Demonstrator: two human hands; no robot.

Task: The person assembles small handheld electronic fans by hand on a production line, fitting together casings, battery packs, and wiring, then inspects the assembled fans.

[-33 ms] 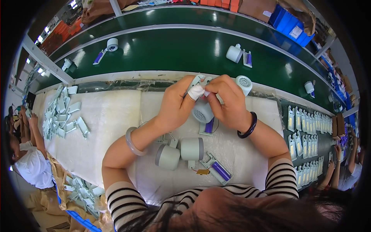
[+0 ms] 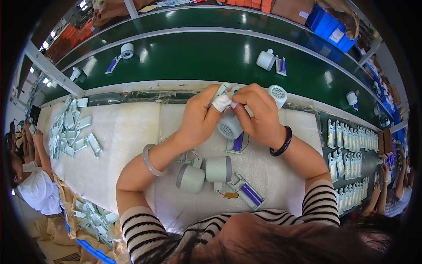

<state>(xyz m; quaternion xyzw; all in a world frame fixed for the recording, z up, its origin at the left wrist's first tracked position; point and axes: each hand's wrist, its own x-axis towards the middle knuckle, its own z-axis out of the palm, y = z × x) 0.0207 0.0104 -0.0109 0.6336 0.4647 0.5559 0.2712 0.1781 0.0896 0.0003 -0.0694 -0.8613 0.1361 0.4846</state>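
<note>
My left hand [image 2: 198,115], its thumb wrapped in white, is closed on a pale green plastic part [image 2: 225,88] above the table. Thumb and fingertips of my right hand [image 2: 259,112] pinch together right beside it; what they hold is too small and hidden to name. Just under my hands is a small fan head [image 2: 229,126] with a round grille. A purple battery [image 2: 238,143] in a pale green handle half lies below it. Closer to me rest two fan heads, one tilted [image 2: 190,178] and one beside it [image 2: 216,169], and another handle half with a purple battery [image 2: 251,194].
A pile of pale green plastic covers [image 2: 70,127] lies at left, above a lined blue bin [image 2: 94,220] of similar parts. Ahead runs a green conveyor [image 2: 198,55] carrying fan assemblies [image 2: 266,60]. Rows of handle parts [image 2: 347,136] stand at right. Other people sit at both sides.
My hands have shifted very slightly while staying together at the plastic part. The fan assemblies on the conveyor have slid a touch to the left.
</note>
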